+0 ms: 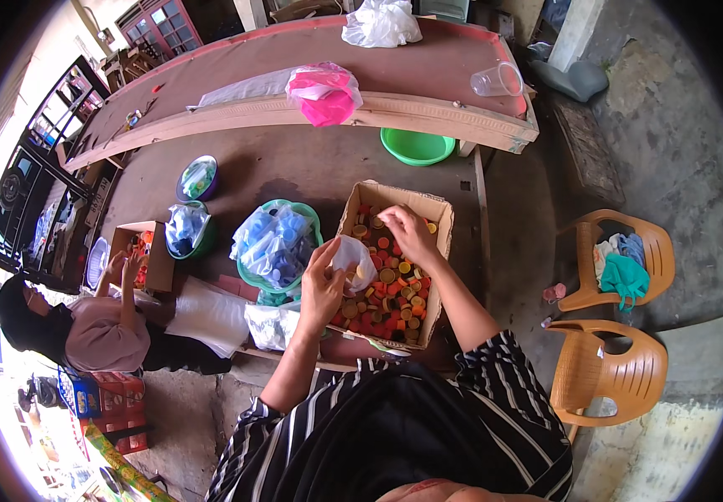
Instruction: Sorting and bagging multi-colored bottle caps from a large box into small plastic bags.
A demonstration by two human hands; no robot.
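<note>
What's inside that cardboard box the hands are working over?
The box holds loose bottle caps, mostly red, orange and yellow. The right hand reaches in; the left hand holds a clear bag over it. Deeper caps and the bottom are covered.

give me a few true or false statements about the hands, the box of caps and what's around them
1. The left hand holds a small clear plastic bag over the cardboard box. True.
2. The right hand rests on the green basin. False: it reaches into the box, fingers down among the bottle caps; the basin sits apart, under the long table.
3. The box is filled with mixed red, orange and yellow caps. True.
4. Both plastic chairs are bare. False: the farther one has cloth piled on its seat.
5. Another person sits at the left by a second, smaller box. True.
</note>
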